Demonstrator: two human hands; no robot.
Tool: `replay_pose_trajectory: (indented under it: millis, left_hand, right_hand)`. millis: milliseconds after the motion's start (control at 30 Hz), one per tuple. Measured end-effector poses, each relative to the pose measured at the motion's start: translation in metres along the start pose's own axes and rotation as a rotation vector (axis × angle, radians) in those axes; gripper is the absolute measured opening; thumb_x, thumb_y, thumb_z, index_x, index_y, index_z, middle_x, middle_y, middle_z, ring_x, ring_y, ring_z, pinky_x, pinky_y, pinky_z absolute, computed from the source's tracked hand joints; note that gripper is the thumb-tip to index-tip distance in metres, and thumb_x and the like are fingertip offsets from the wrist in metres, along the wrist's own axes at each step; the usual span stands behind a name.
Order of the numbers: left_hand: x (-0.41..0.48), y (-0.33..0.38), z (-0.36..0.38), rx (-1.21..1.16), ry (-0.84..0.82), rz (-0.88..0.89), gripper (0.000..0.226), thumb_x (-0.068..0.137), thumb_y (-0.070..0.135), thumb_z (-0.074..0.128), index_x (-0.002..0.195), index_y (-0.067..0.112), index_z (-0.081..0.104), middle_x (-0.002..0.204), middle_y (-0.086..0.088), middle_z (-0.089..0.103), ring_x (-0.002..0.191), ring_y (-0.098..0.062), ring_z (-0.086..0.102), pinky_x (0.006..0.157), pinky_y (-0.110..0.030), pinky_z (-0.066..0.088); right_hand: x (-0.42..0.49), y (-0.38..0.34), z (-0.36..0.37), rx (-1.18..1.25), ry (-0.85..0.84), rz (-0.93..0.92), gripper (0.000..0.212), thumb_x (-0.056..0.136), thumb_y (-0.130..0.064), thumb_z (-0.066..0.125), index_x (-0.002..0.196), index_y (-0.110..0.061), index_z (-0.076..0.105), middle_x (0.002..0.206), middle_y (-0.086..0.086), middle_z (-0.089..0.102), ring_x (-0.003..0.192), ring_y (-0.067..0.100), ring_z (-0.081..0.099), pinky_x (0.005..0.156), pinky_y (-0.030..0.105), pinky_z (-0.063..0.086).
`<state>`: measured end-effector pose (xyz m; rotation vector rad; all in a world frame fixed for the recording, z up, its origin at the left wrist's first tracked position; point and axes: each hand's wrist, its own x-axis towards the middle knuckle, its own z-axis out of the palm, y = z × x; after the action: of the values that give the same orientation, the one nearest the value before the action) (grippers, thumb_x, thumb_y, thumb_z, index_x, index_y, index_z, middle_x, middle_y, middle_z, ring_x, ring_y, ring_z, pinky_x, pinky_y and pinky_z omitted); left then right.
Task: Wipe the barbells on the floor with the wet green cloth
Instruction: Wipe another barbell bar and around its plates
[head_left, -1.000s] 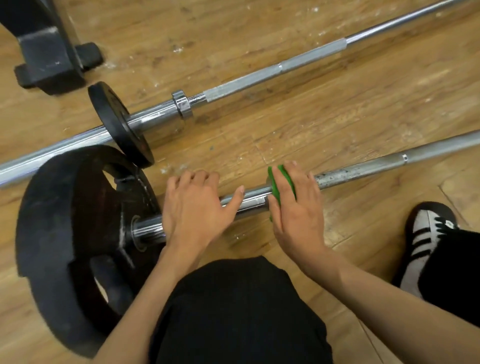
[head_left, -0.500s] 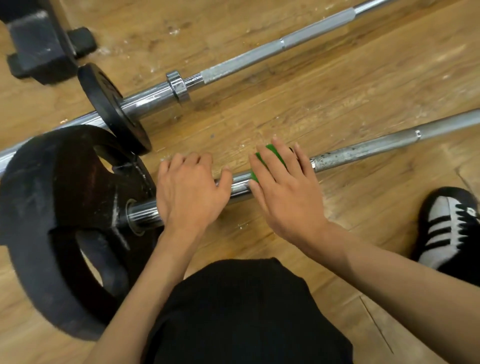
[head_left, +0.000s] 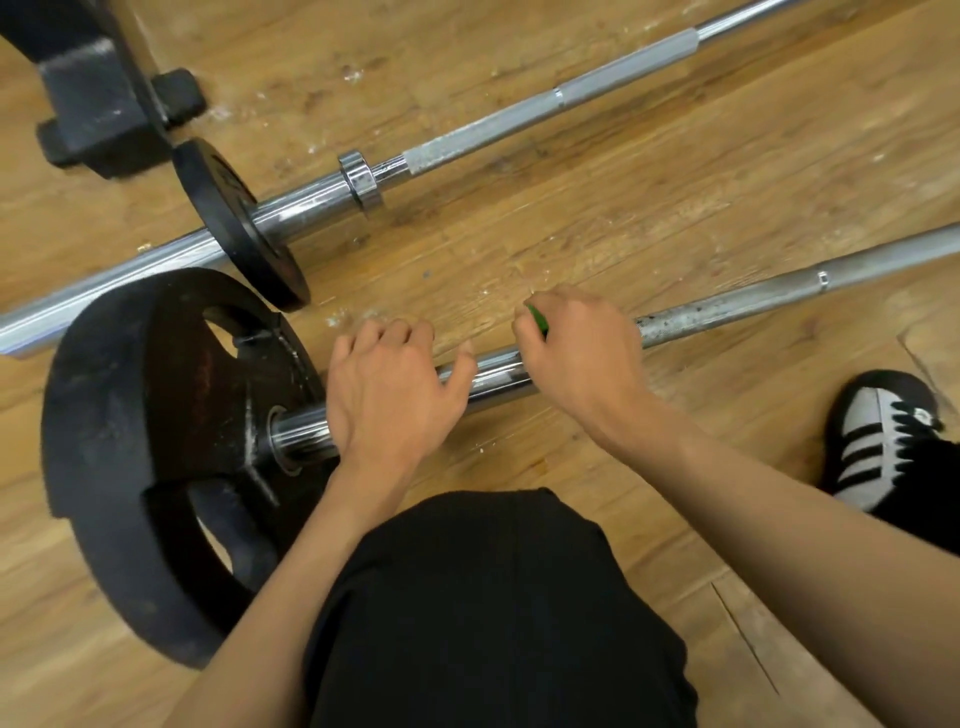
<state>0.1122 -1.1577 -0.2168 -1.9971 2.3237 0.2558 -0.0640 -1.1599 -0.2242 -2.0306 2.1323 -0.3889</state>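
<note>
Barbell wipe in progress: right hand clamps green cloth round it, left hand grips it. Next: stroke toward speckled stretch.

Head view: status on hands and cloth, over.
Left hand grips near barbell. Right hand holds green cloth on the bar. Black plate just beside left hand.

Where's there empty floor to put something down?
The widest bare floor lies between the far barbell and the near barbell, right of the small plate. A smaller patch sits between the near barbell and the shoe. Crowded: by the big plate, and around the left hand and right hand.
</note>
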Motion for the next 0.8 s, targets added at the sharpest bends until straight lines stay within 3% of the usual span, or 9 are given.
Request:
replay_pose_trajectory:
  millis: [67,133,200,300,400,433,633,700,800]
  left_hand:
    - [0.000,0.000,-0.001,0.001,-0.016,0.004,0.068,0.100,0.060,0.025,0.114,0.015,0.074,0.107,-0.006,0.074,0.104,-0.027,0.062,0.090,-0.043,0.039]
    - [-0.001,-0.001,-0.001,0.009,-0.022,0.004,0.068,0.102,0.061,0.024,0.114,0.015,0.073,0.107,-0.006,0.074,0.105,-0.027,0.062,0.090,-0.042,0.040]
    - [-0.004,0.000,0.001,0.013,-0.025,0.013,0.068,0.103,0.061,0.023,0.114,0.016,0.073,0.108,-0.005,0.074,0.107,-0.026,0.062,0.091,-0.042,0.040]
    - [-0.011,0.001,0.003,0.022,-0.012,0.019,0.068,0.105,0.059,0.023,0.113,0.016,0.074,0.108,-0.005,0.075,0.106,-0.025,0.062,0.090,-0.042,0.039]
    - [-0.015,0.002,0.002,0.018,-0.018,0.017,0.067,0.106,0.057,0.022,0.108,0.016,0.075,0.105,-0.004,0.075,0.103,-0.025,0.062,0.089,-0.042,0.039]
    - [-0.015,0.002,0.002,0.015,-0.013,0.023,0.067,0.106,0.057,0.022,0.108,0.016,0.075,0.105,-0.004,0.075,0.103,-0.025,0.062,0.088,-0.042,0.039]
    - [-0.022,0.006,0.003,0.020,-0.020,0.014,0.074,0.104,0.063,0.015,0.112,0.019,0.073,0.107,-0.002,0.074,0.107,-0.023,0.060,0.090,-0.042,0.037]
    - [-0.025,0.008,0.004,0.044,-0.013,0.003,0.074,0.104,0.065,0.014,0.114,0.020,0.073,0.107,-0.001,0.073,0.106,-0.023,0.060,0.090,-0.041,0.036]
    - [-0.027,0.010,0.004,0.065,-0.030,-0.012,0.077,0.103,0.066,0.013,0.115,0.020,0.073,0.107,-0.001,0.074,0.105,-0.023,0.061,0.089,-0.042,0.036]
  right_hand:
    - [-0.010,-0.001,0.002,0.052,0.088,0.011,0.042,0.104,-0.034,0.038,0.103,-0.012,0.074,0.099,0.006,0.069,0.087,0.030,0.065,0.068,0.036,0.045]
    - [-0.044,-0.001,0.006,0.073,0.144,-0.027,0.037,0.110,-0.025,0.042,0.132,-0.006,0.065,0.130,0.013,0.063,0.122,0.033,0.059,0.100,0.043,0.048]
    - [-0.068,0.005,0.006,0.016,0.155,-0.095,0.040,0.111,-0.021,0.043,0.144,-0.001,0.054,0.145,0.018,0.053,0.143,0.036,0.044,0.121,0.049,0.034]
    - [-0.041,0.005,0.000,-0.026,0.056,-0.129,0.036,0.109,-0.024,0.041,0.126,-0.002,0.065,0.125,0.016,0.064,0.127,0.036,0.057,0.114,0.050,0.041]
    - [-0.001,-0.004,-0.004,-0.038,-0.127,-0.003,0.039,0.101,-0.032,0.040,0.088,-0.010,0.070,0.086,0.009,0.066,0.082,0.034,0.065,0.068,0.040,0.052]
    - [-0.003,-0.004,-0.006,-0.035,-0.099,0.011,0.041,0.101,-0.034,0.039,0.088,-0.010,0.070,0.086,0.008,0.066,0.079,0.033,0.064,0.065,0.040,0.051]
    - [-0.077,0.013,0.008,-0.001,0.140,-0.133,0.039,0.111,-0.019,0.045,0.143,0.000,0.055,0.144,0.019,0.054,0.143,0.036,0.044,0.119,0.047,0.036]
    - [-0.063,0.014,0.005,-0.009,0.110,-0.182,0.036,0.109,-0.020,0.044,0.134,-0.001,0.063,0.134,0.017,0.062,0.134,0.035,0.053,0.117,0.047,0.039]
    - [-0.019,0.008,-0.010,0.038,-0.144,-0.055,0.034,0.101,-0.028,0.044,0.091,-0.011,0.072,0.092,0.010,0.069,0.092,0.033,0.067,0.100,0.043,0.049]
